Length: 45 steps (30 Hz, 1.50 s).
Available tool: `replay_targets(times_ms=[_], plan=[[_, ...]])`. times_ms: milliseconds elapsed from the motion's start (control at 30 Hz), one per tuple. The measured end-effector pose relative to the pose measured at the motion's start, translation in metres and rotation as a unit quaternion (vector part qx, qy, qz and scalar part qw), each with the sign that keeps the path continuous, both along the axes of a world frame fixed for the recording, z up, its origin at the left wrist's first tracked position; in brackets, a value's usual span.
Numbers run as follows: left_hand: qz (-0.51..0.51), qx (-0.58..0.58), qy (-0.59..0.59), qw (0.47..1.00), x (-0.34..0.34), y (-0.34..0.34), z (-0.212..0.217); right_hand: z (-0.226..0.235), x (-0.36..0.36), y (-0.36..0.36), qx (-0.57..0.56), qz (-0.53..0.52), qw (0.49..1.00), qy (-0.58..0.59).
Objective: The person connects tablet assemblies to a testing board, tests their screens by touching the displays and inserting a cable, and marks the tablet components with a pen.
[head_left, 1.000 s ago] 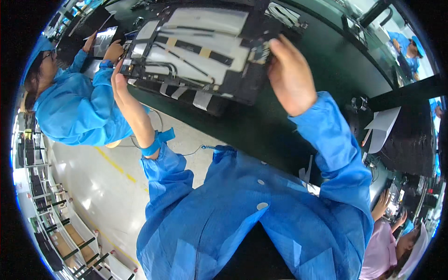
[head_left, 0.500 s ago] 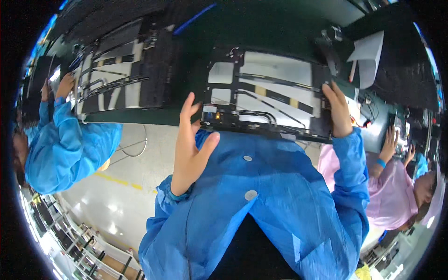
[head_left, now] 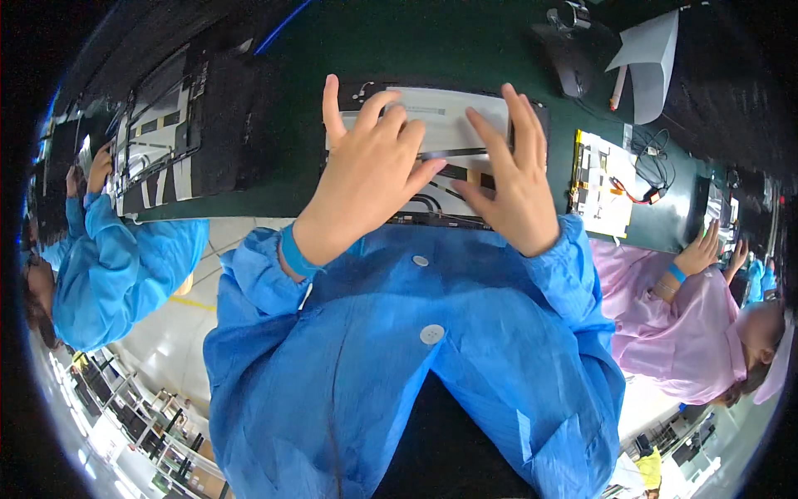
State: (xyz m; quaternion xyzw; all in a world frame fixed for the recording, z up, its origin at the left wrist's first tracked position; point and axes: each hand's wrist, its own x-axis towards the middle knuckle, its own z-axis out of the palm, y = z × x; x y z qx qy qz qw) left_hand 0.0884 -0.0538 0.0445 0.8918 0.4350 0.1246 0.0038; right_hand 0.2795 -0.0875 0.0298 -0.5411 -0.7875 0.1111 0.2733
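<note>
An opened flat electronic device, with a black frame, pale panels, black strips and thin cables, lies on the dark green table directly before me. My left hand is over its left half, fingers spread and a little bent, thumb pointing toward the middle strips. Over the right half is my right hand, with its fingers apart and thumb reaching inward. Nothing shows in either hand. Whether the fingertips touch the device, I cannot tell. Both hands cover much of its frame and strips.
Right of the device lies a white panel with yellow edges, beside a cable with red wires. A black mouse and a white sheet are farther back. People work on both sides; a similar device is at left.
The device, earlier gripped at its right edge by my right hand, now lies lower on the table and slightly left. Both hands have come inward over it, and my right hand has let go.
</note>
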Motion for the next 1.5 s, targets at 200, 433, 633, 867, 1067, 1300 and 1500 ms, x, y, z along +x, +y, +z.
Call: replay_targets(times_ms=[200,433,633,867,1067,1300,1500], plan=[[-0.048,-0.117,-0.088,0.988,-0.002,0.013,0.019,-0.005,-0.002,0.006,0.016,0.094,0.995,-0.041],[0.143,-0.132,-0.343,0.919,-0.038,0.036,0.018,0.010,0.014,0.001,0.023,0.078,0.984,0.161],[0.280,-0.289,-0.409,0.819,-0.080,0.029,-0.034,-0.018,0.038,-0.007,-0.006,-0.179,0.915,0.361],[0.245,-0.375,-0.577,0.683,-0.073,0.022,-0.014,-0.020,0.044,-0.016,-0.056,-0.173,0.929,0.323],[0.058,-0.512,-0.670,0.534,-0.107,0.039,0.002,0.013,0.057,-0.018,-0.025,-0.004,0.954,0.299],[0.097,-0.578,-0.626,0.514,-0.071,0.051,0.032,0.074,0.074,-0.013,-0.163,0.383,0.885,0.208],[0.132,-0.403,-0.608,0.672,-0.047,0.015,0.080,0.084,0.087,-0.035,-0.322,0.156,0.931,0.074]])
